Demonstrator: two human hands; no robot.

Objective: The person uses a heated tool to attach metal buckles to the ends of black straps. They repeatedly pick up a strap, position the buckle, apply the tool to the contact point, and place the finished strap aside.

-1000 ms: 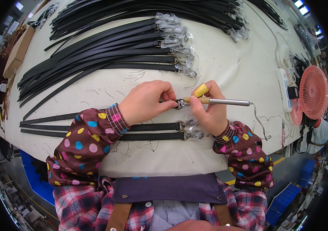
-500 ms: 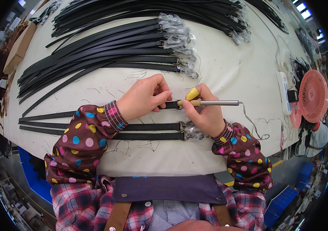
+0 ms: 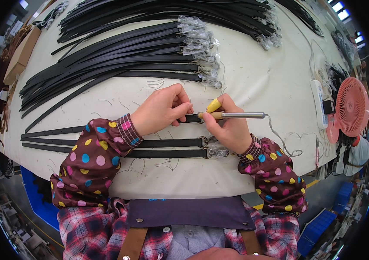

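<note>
You are working at a cream cloth-covered worktable (image 3: 254,82), and nearest you two black belts (image 3: 167,147) lie side by side with their ring buckles just beside your right wrist. Above them your left hand (image 3: 160,110) pinches the end of a third black belt (image 3: 192,118), while your right hand (image 3: 227,125) is clenched around a wooden-handled soldering iron (image 3: 232,115) whose tip meets that belt end. Farther off lie fanned bundles of black belts (image 3: 119,60) with plastic-wrapped buckles, a white power strip (image 3: 318,102) and a pink fan (image 3: 351,108) at the right edge.
</note>
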